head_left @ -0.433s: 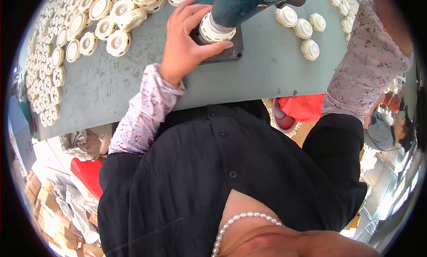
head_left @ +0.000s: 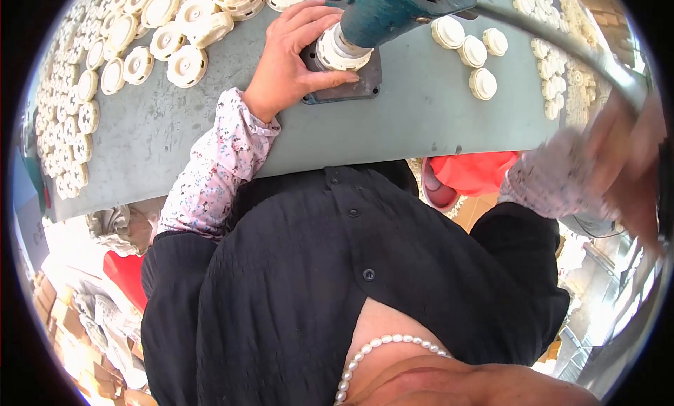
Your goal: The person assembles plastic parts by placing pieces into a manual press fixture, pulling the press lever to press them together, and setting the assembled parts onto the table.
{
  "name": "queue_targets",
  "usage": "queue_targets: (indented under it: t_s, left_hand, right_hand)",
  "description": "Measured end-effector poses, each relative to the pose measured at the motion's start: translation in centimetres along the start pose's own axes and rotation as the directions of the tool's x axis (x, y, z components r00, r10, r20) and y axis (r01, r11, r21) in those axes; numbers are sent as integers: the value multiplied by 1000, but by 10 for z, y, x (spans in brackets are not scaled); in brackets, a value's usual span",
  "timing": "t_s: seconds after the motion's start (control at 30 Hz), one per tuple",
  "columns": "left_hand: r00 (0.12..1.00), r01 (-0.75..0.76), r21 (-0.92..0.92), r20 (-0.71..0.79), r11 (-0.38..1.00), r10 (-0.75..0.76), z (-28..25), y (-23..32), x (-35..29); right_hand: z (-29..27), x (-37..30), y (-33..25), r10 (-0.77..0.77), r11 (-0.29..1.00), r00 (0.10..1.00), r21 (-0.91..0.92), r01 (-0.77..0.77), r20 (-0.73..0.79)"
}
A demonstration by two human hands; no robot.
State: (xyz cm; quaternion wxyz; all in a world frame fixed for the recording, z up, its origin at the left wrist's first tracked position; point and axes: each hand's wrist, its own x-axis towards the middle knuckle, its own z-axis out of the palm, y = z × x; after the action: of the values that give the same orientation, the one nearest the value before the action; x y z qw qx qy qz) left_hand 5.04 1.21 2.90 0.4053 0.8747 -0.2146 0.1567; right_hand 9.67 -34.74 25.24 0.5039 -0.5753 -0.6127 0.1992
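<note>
A teal hand press (head_left: 375, 16) stands on the grey table, its ram down on a white round plastic part (head_left: 337, 51). My left hand (head_left: 291, 55) curls around that part from the left, thumb along its near side and fingers behind it. The part sits on the dark square base plate (head_left: 351, 90) of the press. At the far right, my right hand (head_left: 628, 153) is at the end of the metal press lever (head_left: 554, 37), closed around it, though motion smears the fingers.
Many cream round plastic parts (head_left: 160, 9) cover the table's left side, some stacked. Several white capped parts (head_left: 472, 51) lie right of the press, with more rows (head_left: 549, 76) at the far right. The grey table's near edge (head_left: 393, 158) runs just before my body. Red cloth (head_left: 477, 171) shows below.
My right hand has come down at the right, and the press lever has swung down into view with it. My left hand stays around the white part.
</note>
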Motion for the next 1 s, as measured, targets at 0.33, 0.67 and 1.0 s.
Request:
queue_targets:
  t_s: [0.33,0.67,1.0]
  left_hand:
    - [967,-35,-174,-254,984,-10,-5,-39,-48]
    - [988,38,-189,-143,981,-66,-23,-29,-32]
    - [820,127,410,-556,903,137,-71,-37,-24]
  right_hand:
    - [238,27,151,334,432,894,-795,-426,-298]
    - [132,37,58,154,672,748,-486,-558,-646]
    - [43,-44,217,467,157,709,-740,-654,-528]
